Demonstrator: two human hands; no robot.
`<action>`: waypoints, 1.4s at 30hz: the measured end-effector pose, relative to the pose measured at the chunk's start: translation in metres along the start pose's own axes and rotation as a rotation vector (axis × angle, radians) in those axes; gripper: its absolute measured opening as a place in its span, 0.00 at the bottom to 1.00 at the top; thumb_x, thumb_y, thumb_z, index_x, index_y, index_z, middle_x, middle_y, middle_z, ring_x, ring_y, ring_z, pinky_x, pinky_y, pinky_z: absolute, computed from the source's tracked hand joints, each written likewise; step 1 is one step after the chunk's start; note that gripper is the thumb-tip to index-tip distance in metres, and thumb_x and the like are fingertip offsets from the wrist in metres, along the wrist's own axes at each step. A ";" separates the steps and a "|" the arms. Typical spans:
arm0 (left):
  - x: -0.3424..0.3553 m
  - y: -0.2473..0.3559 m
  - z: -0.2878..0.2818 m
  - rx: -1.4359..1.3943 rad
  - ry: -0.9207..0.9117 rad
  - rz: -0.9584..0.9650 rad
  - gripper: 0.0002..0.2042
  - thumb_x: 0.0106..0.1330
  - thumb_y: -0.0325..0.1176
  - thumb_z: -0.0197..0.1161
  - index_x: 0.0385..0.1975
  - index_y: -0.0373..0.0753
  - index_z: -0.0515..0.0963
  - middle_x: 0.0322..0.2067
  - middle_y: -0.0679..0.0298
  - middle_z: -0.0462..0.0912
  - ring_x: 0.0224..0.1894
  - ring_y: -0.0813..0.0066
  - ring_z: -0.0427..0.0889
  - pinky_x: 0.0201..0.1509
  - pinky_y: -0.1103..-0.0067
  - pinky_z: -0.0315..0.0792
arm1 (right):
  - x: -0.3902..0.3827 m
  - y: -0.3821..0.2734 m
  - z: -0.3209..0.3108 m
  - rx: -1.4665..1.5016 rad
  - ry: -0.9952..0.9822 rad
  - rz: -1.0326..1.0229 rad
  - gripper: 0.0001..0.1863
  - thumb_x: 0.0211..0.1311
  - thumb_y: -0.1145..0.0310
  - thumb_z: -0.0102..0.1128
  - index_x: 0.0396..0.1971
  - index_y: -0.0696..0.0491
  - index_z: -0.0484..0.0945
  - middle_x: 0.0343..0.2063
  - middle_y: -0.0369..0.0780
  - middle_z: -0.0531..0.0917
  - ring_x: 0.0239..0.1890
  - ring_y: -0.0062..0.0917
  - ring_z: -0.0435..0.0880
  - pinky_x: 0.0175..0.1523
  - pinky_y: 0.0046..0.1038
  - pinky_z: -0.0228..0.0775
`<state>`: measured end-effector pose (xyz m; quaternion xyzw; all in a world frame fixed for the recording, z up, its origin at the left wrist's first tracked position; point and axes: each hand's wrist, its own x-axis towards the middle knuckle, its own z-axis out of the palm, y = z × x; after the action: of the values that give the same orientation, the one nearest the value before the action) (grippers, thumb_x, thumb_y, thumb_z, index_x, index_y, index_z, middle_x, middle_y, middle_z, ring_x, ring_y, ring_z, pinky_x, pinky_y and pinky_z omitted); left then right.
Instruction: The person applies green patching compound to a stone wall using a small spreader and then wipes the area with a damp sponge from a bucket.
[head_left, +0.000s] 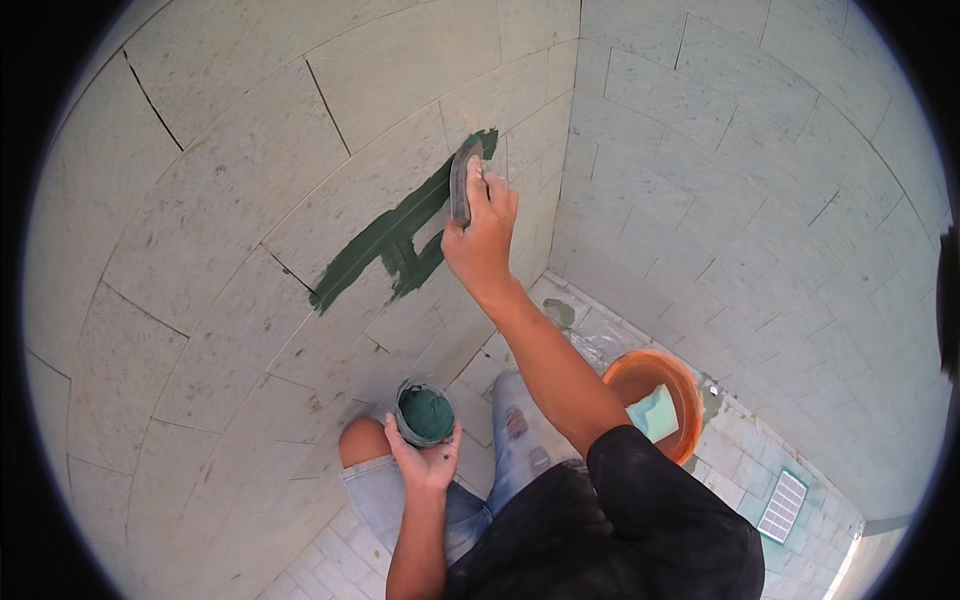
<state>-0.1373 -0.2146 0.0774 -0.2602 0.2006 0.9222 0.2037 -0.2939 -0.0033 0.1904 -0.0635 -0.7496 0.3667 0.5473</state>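
Observation:
My right hand [482,220] grips a grey float [459,185] pressed against the upper end of an irregular smear of dark green paste [382,235] on the pale tiled wall [230,180] to the left. My left hand [425,460], low near my bent knee, cups a small clear tub [425,412] with dark green paste inside, its fingers wrapped round the sides.
An orange bucket [677,385] of murky water with a pale green sponge [648,415] stands on the tiled floor [735,470] beside my right arm. Crumpled plastic [590,335] lies by the wall corner. A grate [783,507] sits at lower right. A second tiled wall [740,180] meets the first.

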 end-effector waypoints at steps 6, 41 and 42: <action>-0.002 -0.001 -0.001 0.004 0.021 -0.037 0.23 0.66 0.56 0.53 0.50 0.46 0.74 0.51 0.64 0.76 0.54 0.65 0.73 0.60 0.63 0.69 | 0.002 0.031 -0.035 0.666 -0.119 0.364 0.31 0.48 0.84 0.56 0.58 0.59 0.72 0.46 0.49 0.77 0.49 0.37 0.77 0.56 0.31 0.66; -0.068 0.002 0.032 0.001 -0.060 -0.138 0.23 0.59 0.55 0.60 0.45 0.41 0.77 0.46 0.61 0.78 0.48 0.60 0.74 0.49 0.71 0.77 | 0.009 0.056 -0.042 0.428 -0.081 0.381 0.34 0.44 0.82 0.60 0.59 0.55 0.72 0.48 0.46 0.76 0.49 0.42 0.70 0.58 0.35 0.64; -0.071 0.002 0.033 0.011 -0.045 -0.150 0.23 0.59 0.55 0.60 0.45 0.41 0.77 0.46 0.61 0.78 0.49 0.59 0.74 0.49 0.72 0.77 | 0.016 0.059 -0.034 0.311 -0.077 0.319 0.34 0.44 0.82 0.60 0.59 0.55 0.72 0.49 0.46 0.76 0.49 0.42 0.70 0.58 0.35 0.63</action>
<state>-0.0959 -0.2202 0.1439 -0.2527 0.1809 0.9089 0.2782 -0.2889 0.0634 0.1711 -0.0823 -0.6849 0.5619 0.4566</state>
